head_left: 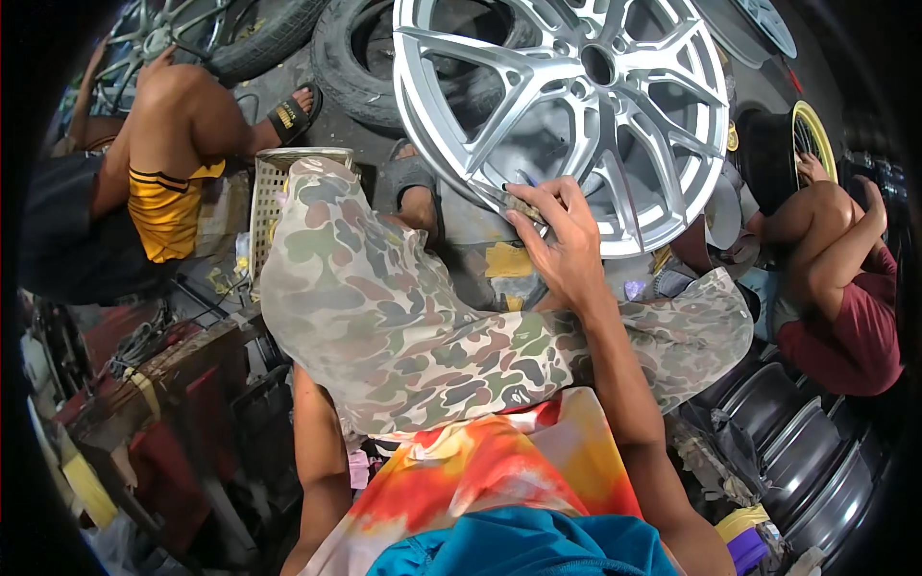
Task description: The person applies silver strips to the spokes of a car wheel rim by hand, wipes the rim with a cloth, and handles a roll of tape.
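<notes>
A large silver alloy wheel [576, 96] stands tilted in front of me, spokes facing me. My right hand [567, 245] reaches over my camouflage-clad knee [384, 288] and presses a small grey-brown piece of sandpaper [521, 204] against the wheel's lower rim. Its fingers are closed on the paper. My left forearm [322, 461] rises from the lower edge and disappears beneath the camouflage shorts, so my left hand is hidden. A foot in a grey sandal [415, 182] rests on the ground beside the wheel.
A person in yellow shorts [168, 206] sits at the left near another wheel [154, 38]. A person in dark red shorts [850, 326] sits at the right by a black, yellow-edged rim [812, 134]. Tyres [355, 67] lie behind; a plastic basket [274, 173] and stacked rims [797, 451] are close.
</notes>
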Action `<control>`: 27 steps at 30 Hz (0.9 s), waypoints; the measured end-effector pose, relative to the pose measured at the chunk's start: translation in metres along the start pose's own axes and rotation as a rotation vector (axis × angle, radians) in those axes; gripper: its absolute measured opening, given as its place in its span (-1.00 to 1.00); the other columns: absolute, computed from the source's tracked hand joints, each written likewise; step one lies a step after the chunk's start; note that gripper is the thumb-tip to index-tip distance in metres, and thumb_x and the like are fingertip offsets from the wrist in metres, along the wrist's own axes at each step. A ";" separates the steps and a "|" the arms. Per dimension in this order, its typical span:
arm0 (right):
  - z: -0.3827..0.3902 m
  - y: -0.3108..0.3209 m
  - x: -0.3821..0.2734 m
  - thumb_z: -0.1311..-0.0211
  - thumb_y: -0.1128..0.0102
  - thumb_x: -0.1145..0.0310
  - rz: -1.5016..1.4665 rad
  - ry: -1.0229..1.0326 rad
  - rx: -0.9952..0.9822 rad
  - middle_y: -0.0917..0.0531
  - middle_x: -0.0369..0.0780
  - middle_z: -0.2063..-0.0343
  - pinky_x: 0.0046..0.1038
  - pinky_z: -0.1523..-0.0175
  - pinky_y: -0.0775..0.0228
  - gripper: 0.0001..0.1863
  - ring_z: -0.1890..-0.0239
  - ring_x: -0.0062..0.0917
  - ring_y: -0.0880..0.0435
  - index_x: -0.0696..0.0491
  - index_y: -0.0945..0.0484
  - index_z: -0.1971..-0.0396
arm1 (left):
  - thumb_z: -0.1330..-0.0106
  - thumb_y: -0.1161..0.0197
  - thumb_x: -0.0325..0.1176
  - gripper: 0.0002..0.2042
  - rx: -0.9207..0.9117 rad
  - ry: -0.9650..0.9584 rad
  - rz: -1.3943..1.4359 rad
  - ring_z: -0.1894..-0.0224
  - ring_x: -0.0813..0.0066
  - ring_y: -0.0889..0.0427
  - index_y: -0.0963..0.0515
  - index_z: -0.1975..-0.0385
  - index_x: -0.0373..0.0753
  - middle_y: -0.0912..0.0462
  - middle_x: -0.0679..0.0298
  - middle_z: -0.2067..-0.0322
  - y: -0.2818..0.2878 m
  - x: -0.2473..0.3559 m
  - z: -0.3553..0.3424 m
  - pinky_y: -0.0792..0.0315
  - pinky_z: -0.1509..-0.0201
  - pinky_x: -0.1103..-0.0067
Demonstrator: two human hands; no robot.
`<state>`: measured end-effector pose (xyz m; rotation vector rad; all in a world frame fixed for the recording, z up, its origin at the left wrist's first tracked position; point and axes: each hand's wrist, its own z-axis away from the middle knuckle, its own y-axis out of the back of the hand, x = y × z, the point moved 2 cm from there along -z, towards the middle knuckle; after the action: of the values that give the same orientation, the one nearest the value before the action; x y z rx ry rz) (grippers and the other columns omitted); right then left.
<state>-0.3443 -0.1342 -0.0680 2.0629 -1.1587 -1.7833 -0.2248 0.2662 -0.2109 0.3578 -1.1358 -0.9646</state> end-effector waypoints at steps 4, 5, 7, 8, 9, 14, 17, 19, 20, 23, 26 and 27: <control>-0.002 0.001 0.000 -0.21 -0.46 0.44 -0.004 0.000 0.002 -0.54 -0.17 0.27 -0.22 0.04 -0.45 -0.67 0.19 -0.25 -0.58 0.03 -0.73 0.01 | -0.49 -0.12 -0.27 -0.79 0.072 -0.050 0.118 0.29 0.42 -0.43 -0.56 0.28 -0.29 -0.46 0.31 0.38 0.037 0.030 -0.005 -0.33 0.22 0.46; -0.003 0.003 0.001 -0.22 -0.46 0.43 0.005 0.000 -0.012 -0.54 -0.17 0.27 -0.22 0.04 -0.45 -0.68 0.19 -0.25 -0.59 0.02 -0.73 0.00 | -0.49 -0.12 -0.27 -0.78 0.075 -0.063 0.137 0.30 0.43 -0.42 -0.56 0.28 -0.29 -0.46 0.32 0.39 0.040 0.036 -0.007 -0.32 0.23 0.47; -0.005 0.005 0.002 -0.23 -0.46 0.42 0.014 -0.001 -0.026 -0.53 -0.17 0.27 -0.22 0.04 -0.45 -0.68 0.19 -0.25 -0.59 0.02 -0.73 0.00 | -0.51 -0.10 -0.28 -0.78 0.067 -0.077 0.153 0.31 0.46 -0.40 -0.55 0.29 -0.29 -0.44 0.34 0.40 0.040 0.042 -0.007 -0.31 0.25 0.48; -0.006 0.006 0.002 -0.23 -0.46 0.41 0.010 -0.015 -0.043 -0.53 -0.17 0.26 -0.22 0.03 -0.45 -0.68 0.19 -0.25 -0.59 0.00 -0.73 0.00 | -0.52 -0.10 -0.28 -0.78 0.063 -0.082 0.160 0.32 0.47 -0.40 -0.54 0.29 -0.29 -0.43 0.35 0.41 0.038 0.043 -0.007 -0.30 0.25 0.49; -0.008 0.006 0.003 -0.24 -0.46 0.40 0.006 -0.029 -0.060 -0.53 -0.17 0.26 -0.22 0.02 -0.45 -0.68 0.19 -0.25 -0.59 -0.01 -0.73 -0.01 | -0.52 -0.09 -0.28 -0.78 0.061 -0.084 0.166 0.33 0.48 -0.39 -0.54 0.30 -0.30 -0.43 0.36 0.42 0.037 0.043 -0.006 -0.29 0.26 0.50; -0.015 0.008 0.001 -0.23 -0.47 0.43 0.041 -0.004 -0.081 -0.54 -0.19 0.25 -0.29 0.07 -0.44 -0.67 0.20 -0.33 -0.57 -0.02 -0.75 -0.02 | -0.56 -0.06 -0.30 -0.77 0.079 -0.099 0.188 0.36 0.54 -0.35 -0.51 0.31 -0.30 -0.39 0.40 0.45 0.038 0.044 -0.004 -0.25 0.30 0.53; -0.018 0.009 0.003 -0.23 -0.47 0.42 0.069 0.024 -0.096 -0.54 -0.20 0.24 -0.29 0.06 -0.42 -0.66 0.20 -0.34 -0.57 -0.02 -0.75 -0.03 | -0.58 -0.04 -0.31 -0.76 0.115 -0.114 0.205 0.39 0.58 -0.32 -0.50 0.33 -0.30 -0.37 0.43 0.47 0.042 0.045 -0.002 -0.23 0.32 0.55; -0.020 0.012 0.003 -0.25 -0.45 0.37 0.070 0.009 -0.119 -0.54 -0.19 0.22 -0.22 -0.02 -0.41 -0.67 0.17 -0.27 -0.57 -0.04 -0.74 -0.03 | -0.60 -0.03 -0.31 -0.76 0.175 -0.144 0.220 0.40 0.60 -0.31 -0.49 0.33 -0.30 -0.35 0.45 0.49 0.053 0.049 -0.004 -0.22 0.34 0.56; -0.021 0.014 0.003 -0.26 -0.45 0.38 0.044 0.010 -0.115 -0.53 -0.19 0.22 -0.25 -0.01 -0.42 -0.67 0.18 -0.30 -0.57 -0.04 -0.75 -0.03 | -0.60 -0.02 -0.32 -0.75 0.217 -0.162 0.229 0.41 0.61 -0.30 -0.48 0.34 -0.30 -0.35 0.46 0.49 0.061 0.051 -0.004 -0.21 0.34 0.57; -0.023 0.018 0.001 -0.28 -0.43 0.39 -0.057 0.005 -0.100 -0.53 -0.19 0.23 -0.31 0.05 -0.43 -0.68 0.20 -0.35 -0.57 -0.02 -0.75 -0.04 | -0.63 0.00 -0.33 -0.74 0.431 -0.255 0.246 0.43 0.65 -0.28 -0.47 0.35 -0.30 -0.32 0.49 0.51 0.103 0.065 -0.004 -0.19 0.37 0.58; -0.025 0.028 -0.003 -0.32 -0.40 0.42 -0.128 0.011 -0.081 -0.52 -0.19 0.24 -0.39 0.10 -0.44 -0.70 0.23 -0.40 -0.57 0.02 -0.74 -0.04 | -0.67 0.07 -0.27 -0.67 0.616 -0.249 0.355 0.43 0.71 -0.18 -0.35 0.42 -0.26 -0.24 0.54 0.50 0.144 0.137 0.005 -0.12 0.39 0.58; -0.026 0.030 -0.005 -0.34 -0.37 0.44 -0.133 0.030 -0.075 -0.52 -0.19 0.25 -0.43 0.13 -0.45 -0.71 0.24 -0.42 -0.57 0.04 -0.74 -0.05 | -0.69 0.08 -0.25 -0.66 0.676 -0.327 0.374 0.40 0.72 -0.23 -0.38 0.40 -0.26 -0.30 0.53 0.47 0.160 0.145 -0.003 -0.18 0.36 0.60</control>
<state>-0.3336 -0.1599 -0.0396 2.1605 -0.9517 -1.8169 -0.1346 0.2408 -0.0159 0.5132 -1.7521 -0.2896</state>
